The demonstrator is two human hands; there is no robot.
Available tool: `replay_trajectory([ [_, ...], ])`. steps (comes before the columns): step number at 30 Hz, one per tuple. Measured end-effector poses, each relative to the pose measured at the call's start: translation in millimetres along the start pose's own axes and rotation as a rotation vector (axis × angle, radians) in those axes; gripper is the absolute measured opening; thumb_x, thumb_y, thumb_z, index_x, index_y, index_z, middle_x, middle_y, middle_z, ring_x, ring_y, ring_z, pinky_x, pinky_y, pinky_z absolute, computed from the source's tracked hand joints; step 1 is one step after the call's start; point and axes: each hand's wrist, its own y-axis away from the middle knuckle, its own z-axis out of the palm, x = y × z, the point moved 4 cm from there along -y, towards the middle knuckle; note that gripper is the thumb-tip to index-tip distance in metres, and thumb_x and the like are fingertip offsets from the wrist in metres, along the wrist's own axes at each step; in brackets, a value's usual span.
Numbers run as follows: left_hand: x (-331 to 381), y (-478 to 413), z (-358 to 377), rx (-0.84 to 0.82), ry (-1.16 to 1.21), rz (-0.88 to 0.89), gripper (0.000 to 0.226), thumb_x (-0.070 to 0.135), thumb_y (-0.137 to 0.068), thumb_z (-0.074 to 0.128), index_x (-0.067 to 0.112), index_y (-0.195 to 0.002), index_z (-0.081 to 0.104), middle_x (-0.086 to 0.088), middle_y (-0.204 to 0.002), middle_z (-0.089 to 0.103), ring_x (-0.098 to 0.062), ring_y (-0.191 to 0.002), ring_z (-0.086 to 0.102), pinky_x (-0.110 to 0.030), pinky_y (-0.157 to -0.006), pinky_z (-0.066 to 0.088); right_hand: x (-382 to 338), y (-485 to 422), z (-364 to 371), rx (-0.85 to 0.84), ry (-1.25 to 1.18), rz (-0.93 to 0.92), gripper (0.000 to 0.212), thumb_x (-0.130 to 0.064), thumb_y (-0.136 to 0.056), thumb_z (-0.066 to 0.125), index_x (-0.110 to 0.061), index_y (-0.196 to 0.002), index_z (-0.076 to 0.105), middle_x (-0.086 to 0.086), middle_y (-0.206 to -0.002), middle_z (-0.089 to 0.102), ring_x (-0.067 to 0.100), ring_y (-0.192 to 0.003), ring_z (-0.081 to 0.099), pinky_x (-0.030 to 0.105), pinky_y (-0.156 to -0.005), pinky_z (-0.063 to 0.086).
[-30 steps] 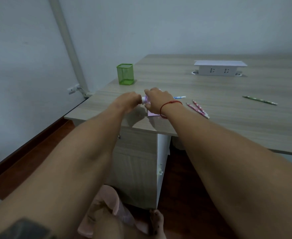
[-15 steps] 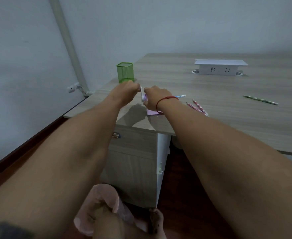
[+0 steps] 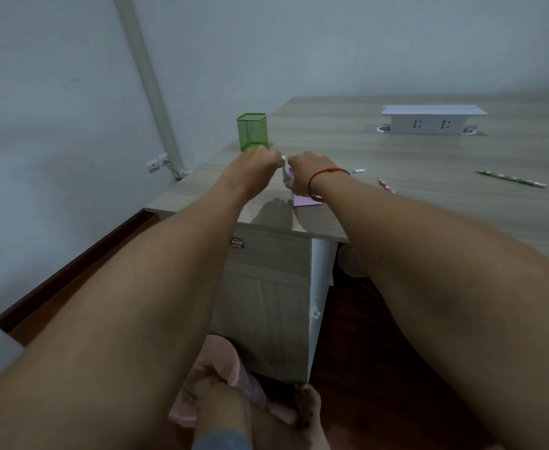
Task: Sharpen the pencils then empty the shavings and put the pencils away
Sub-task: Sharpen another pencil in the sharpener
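Observation:
My left hand (image 3: 260, 167) and my right hand (image 3: 302, 173) meet above the desk's near left corner. Between them they pinch a small white and purple sharpener (image 3: 285, 172), mostly hidden by my fingers. A pink sheet (image 3: 304, 200) lies on the desk under my right wrist. Behind that wrist the end of a blue pencil (image 3: 356, 171) shows on the desk. Pink patterned pencils (image 3: 386, 185) lie just right of my forearm, and a green pencil (image 3: 510, 178) lies far right. The green mesh pencil holder (image 3: 252, 131) stands just behind my left hand.
A white socket box (image 3: 432, 120) sits at the back of the wooden desk (image 3: 429, 164). A drawer cabinet (image 3: 266, 287) stands under the desk corner. A pink bin (image 3: 231, 368) and my feet are on the floor below. A wall pipe (image 3: 146, 76) runs at left.
Both hands have risen off the desk and moved slightly back toward the green holder, still holding the sharpener. Its white part now stands upright between my fingers.

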Motion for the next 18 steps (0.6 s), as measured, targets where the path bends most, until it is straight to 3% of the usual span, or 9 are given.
replay_trajectory([
  [3, 6, 13, 2, -0.016, 0.048, -0.003, 0.016, 0.008, -0.095, 0.050, 0.002, -0.098, 0.064, -0.022, -0.092, 0.069, -0.037, -0.083, 0.067, -0.042, -0.068, 0.054, -1, 0, -2, 0.011, 0.005, 0.006, 0.036, -0.033, -0.095, 0.044, -0.011, -0.122, 0.055, 0.015, -0.126, 0.057, 0.035, -0.114, 0.057, 0.039, -0.091, 0.045],
  [6, 20, 32, 6, -0.097, 0.128, -0.040, 0.031, 0.026, -0.100, 0.035, 0.009, -0.106, 0.060, -0.020, -0.099, 0.066, -0.035, -0.088, 0.063, -0.033, -0.068, 0.042, -3, 2, -4, 0.021, 0.040, -0.006, 0.032, -0.028, -0.094, 0.047, -0.009, -0.118, 0.056, 0.016, -0.122, 0.059, 0.035, -0.108, 0.059, 0.038, -0.086, 0.047],
  [9, 27, 39, 17, -0.179, 0.083, -0.105, 0.025, 0.015, -0.100, 0.037, 0.003, -0.111, 0.056, -0.023, -0.101, 0.063, -0.038, -0.090, 0.061, -0.034, -0.067, 0.036, -2, 4, 0, 0.033, 0.038, -0.035, 0.031, -0.029, -0.095, 0.044, -0.010, -0.117, 0.054, 0.017, -0.122, 0.056, 0.036, -0.106, 0.058, 0.038, -0.085, 0.046],
  [12, 30, 37, 24, -0.296, 0.054, -0.197, 0.026, 0.005, -0.098, 0.038, -0.001, -0.112, 0.059, -0.021, -0.108, 0.064, -0.035, -0.097, 0.063, -0.034, -0.073, 0.043, 0, 4, 0, 0.033, 0.056, -0.063, 0.033, -0.031, -0.095, 0.044, -0.010, -0.119, 0.053, 0.018, -0.125, 0.054, 0.037, -0.109, 0.056, 0.038, -0.086, 0.045],
  [15, 29, 36, 37, -0.386, 0.078, -0.255, 0.026, 0.008, -0.096, 0.042, -0.002, -0.113, 0.060, -0.021, -0.116, 0.062, -0.034, -0.105, 0.060, -0.036, -0.088, 0.046, 1, 4, 1, 0.034, 0.057, -0.101, 0.036, -0.032, -0.095, 0.045, -0.009, -0.122, 0.050, 0.019, -0.127, 0.052, 0.037, -0.113, 0.054, 0.039, -0.089, 0.044],
  [18, 23, 30, 52, -0.414, 0.071, -0.204, 0.023, 0.015, -0.095, 0.047, 0.003, -0.108, 0.063, -0.018, -0.112, 0.064, -0.030, -0.101, 0.062, -0.035, -0.088, 0.047, 3, 5, 3, 0.047, 0.063, -0.114, 0.038, -0.032, -0.096, 0.045, -0.009, -0.126, 0.048, 0.019, -0.130, 0.050, 0.036, -0.115, 0.053, 0.041, -0.093, 0.043],
])
